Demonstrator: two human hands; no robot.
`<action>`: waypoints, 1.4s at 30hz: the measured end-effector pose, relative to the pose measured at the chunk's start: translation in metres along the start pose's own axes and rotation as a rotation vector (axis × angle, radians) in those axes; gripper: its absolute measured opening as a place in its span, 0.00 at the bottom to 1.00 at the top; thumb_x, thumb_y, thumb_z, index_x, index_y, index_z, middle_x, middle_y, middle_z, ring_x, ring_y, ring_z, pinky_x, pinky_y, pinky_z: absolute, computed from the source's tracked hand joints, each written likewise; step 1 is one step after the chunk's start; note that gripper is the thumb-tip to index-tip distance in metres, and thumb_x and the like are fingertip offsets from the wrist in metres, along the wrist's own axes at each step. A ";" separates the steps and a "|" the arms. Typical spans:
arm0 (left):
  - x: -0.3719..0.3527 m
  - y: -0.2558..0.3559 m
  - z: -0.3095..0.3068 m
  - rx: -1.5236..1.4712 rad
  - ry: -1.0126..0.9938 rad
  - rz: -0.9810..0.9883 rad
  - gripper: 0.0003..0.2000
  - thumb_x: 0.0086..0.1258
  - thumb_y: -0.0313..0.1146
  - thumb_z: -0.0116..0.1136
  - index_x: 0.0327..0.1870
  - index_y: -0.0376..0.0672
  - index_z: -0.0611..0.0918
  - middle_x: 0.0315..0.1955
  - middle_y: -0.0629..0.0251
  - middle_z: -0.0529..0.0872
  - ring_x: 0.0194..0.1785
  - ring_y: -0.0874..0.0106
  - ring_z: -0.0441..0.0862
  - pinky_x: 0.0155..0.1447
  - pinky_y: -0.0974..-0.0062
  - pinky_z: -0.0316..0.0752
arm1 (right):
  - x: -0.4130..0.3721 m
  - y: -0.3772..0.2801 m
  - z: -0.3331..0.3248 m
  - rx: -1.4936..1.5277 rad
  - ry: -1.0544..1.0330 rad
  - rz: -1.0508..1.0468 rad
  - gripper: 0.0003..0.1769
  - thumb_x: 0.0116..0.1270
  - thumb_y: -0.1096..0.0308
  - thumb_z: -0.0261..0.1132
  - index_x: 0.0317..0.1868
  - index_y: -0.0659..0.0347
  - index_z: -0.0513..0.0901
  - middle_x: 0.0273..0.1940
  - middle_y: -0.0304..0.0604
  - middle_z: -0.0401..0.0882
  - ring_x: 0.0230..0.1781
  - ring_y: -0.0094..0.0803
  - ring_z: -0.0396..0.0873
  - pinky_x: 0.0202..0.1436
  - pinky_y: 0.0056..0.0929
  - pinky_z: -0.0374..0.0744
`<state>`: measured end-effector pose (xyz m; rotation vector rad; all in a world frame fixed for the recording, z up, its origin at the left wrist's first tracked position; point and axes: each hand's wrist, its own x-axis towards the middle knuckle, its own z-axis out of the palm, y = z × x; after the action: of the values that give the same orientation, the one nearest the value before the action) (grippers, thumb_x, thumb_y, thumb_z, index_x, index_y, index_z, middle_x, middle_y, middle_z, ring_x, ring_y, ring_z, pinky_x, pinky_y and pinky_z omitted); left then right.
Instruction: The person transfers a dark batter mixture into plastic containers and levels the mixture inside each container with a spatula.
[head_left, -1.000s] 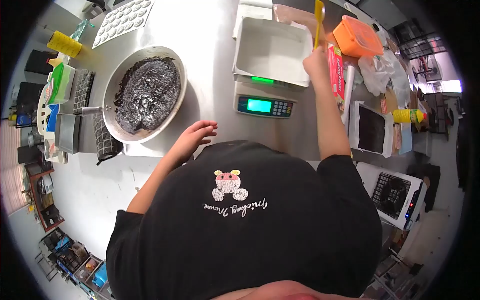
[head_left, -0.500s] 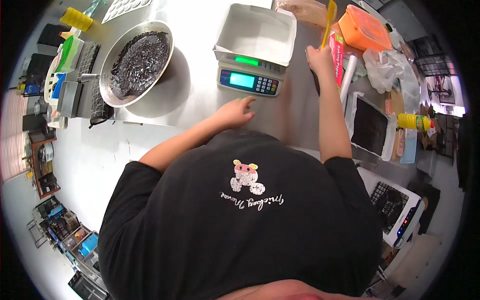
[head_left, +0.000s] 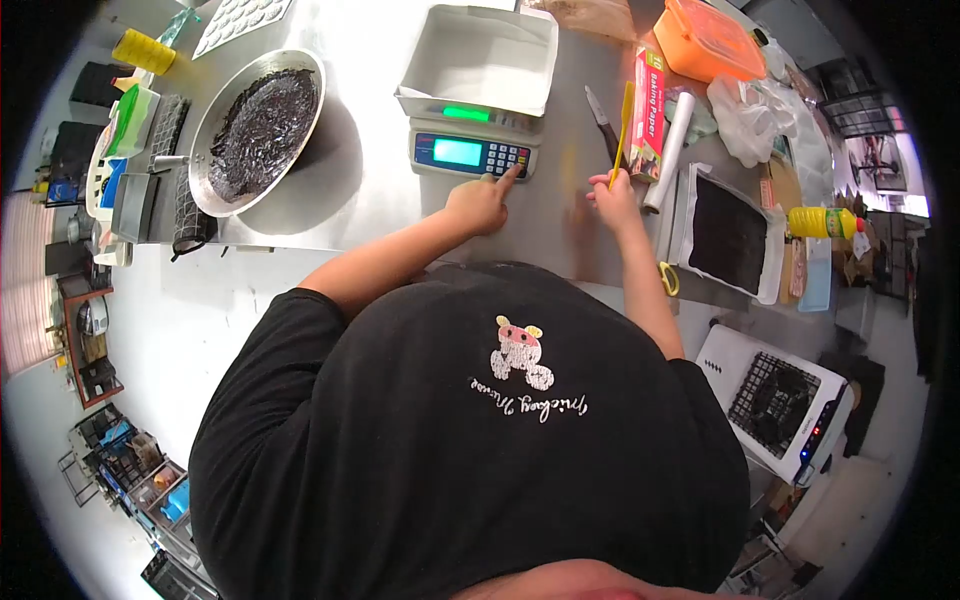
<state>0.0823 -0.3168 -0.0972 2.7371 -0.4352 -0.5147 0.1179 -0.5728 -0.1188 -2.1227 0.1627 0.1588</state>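
Observation:
My left hand (head_left: pixel 480 203) has its index finger stretched onto the keypad of the digital scale (head_left: pixel 470 150), whose displays glow green; I see nothing held in it. On the scale sits a square tray (head_left: pixel 478 62) lined with white paper. My right hand (head_left: pixel 615 200) grips the lower end of a yellow spatula (head_left: pixel 626 125), which points away from me. Beside it lie a knife (head_left: pixel 600 110) and a red Baking Paper box (head_left: pixel 648 115). At the left stands a round metal pan (head_left: pixel 316 110) with a dark, shiny mass inside.
A white roll (head_left: pixel 672 150), a paper-lined tray of dark material (head_left: pixel 728 238), yellow-handled scissors (head_left: pixel 669 279), an orange container (head_left: pixel 706 42), plastic bags (head_left: pixel 748 125) and a yellow bottle (head_left: pixel 822 222) are at the right. A wire rack (head_left: pixel 170 135) is at the left.
My left hand has moved up onto the scale's keypad. My right hand has come down nearer to me with the yellow spatula, uncovering the knife. The camera view has shifted slightly.

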 end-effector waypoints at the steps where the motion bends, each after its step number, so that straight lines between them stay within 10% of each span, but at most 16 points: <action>1: 0.000 0.001 0.000 0.019 0.008 -0.003 0.37 0.60 0.34 0.50 0.72 0.54 0.52 0.45 0.46 0.79 0.41 0.52 0.82 0.44 0.56 0.77 | -0.002 0.002 0.001 0.002 0.001 0.001 0.12 0.62 0.68 0.54 0.42 0.68 0.68 0.38 0.50 0.81 0.31 0.37 0.83 0.39 0.34 0.79; 37: 0.006 0.004 0.008 0.147 -0.051 0.077 0.41 0.56 0.34 0.50 0.72 0.38 0.46 0.25 0.53 0.84 0.26 0.58 0.83 0.31 0.60 0.77 | -0.009 0.008 0.022 -0.065 -0.048 -0.020 0.12 0.61 0.66 0.55 0.39 0.66 0.68 0.32 0.50 0.81 0.34 0.39 0.82 0.41 0.35 0.79; 42: 0.006 0.006 0.007 0.114 -0.075 0.055 0.42 0.56 0.34 0.51 0.72 0.38 0.46 0.25 0.53 0.84 0.27 0.58 0.83 0.31 0.60 0.77 | -0.008 0.003 0.035 0.349 -0.153 -0.041 0.15 0.61 0.68 0.55 0.45 0.67 0.64 0.39 0.54 0.80 0.35 0.40 0.83 0.42 0.33 0.79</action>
<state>0.0834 -0.3264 -0.1029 2.8124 -0.5734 -0.5964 0.1076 -0.5440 -0.1384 -1.7577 0.0518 0.2490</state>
